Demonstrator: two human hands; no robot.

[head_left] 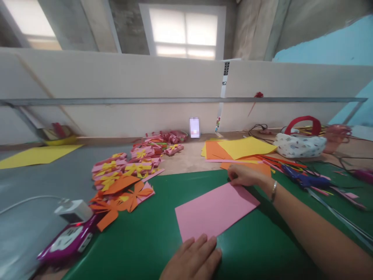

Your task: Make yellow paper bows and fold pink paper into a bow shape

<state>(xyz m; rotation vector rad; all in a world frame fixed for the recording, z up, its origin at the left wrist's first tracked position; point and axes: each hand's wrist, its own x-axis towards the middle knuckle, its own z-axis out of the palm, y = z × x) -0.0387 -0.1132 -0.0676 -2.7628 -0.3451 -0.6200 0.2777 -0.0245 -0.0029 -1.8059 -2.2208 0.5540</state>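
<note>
A pink sheet of paper [217, 210] lies slanted on the green mat [140, 241]. My left hand [194, 258] rests flat across its near edge, fingers stretched out and slightly apart. At the far edge, my right hand [243, 175] has its thumb and fingers pinched at the paper; a bracelet [273, 190] circles that wrist. Just beyond the right hand is a stack of orange sheets [214, 150] and yellow sheets [247, 147]. Left of the pink paper are cut orange paper flowers [136, 196] and pink paper pieces with yellow flowers [109, 173].
On the right are a blue glue gun [305, 178], paper strips, scissors-like metal blades [332, 210] and a white patterned bag [300, 144] with a red handle. A purple power strip [68, 243] holds a white charger [74, 211] at left. A phone [194, 127] stands against the back panel.
</note>
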